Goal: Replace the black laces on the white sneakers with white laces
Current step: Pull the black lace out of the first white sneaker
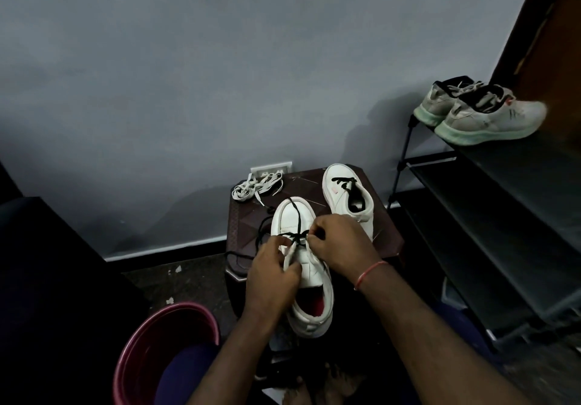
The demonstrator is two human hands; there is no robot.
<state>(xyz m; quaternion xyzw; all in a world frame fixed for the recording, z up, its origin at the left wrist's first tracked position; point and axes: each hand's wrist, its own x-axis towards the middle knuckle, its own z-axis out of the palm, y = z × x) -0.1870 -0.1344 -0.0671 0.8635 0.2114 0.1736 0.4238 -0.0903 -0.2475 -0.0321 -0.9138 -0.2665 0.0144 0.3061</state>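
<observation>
1. The near sneaker [314, 279] lies mid-worktop [390, 241], its heel overhanging the near edge.
2. The left hand [273, 275] grips its eyelet flap, and the right hand [339, 247] pinches the black lace [297, 219].
3. The white laces [254, 186] sit at the far-left corner, with the second sneaker [338, 191] far right.
4. A shoe rack [503, 216] stands close on the right and a maroon bucket [138, 335] near left, with a grey wall [220, 74] behind.

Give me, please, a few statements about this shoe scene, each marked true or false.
1. The left hand holds the near sneaker while the right hand pinches its black lace. True.
2. The white laces are threaded into the far sneaker. False: they lie bundled on the table; that sneaker has black lacing.
3. Grey running shoes sit on top of the shoe rack. True.
4. The maroon bucket stands right of the table. False: it stands at its left, nearer the person.
</observation>
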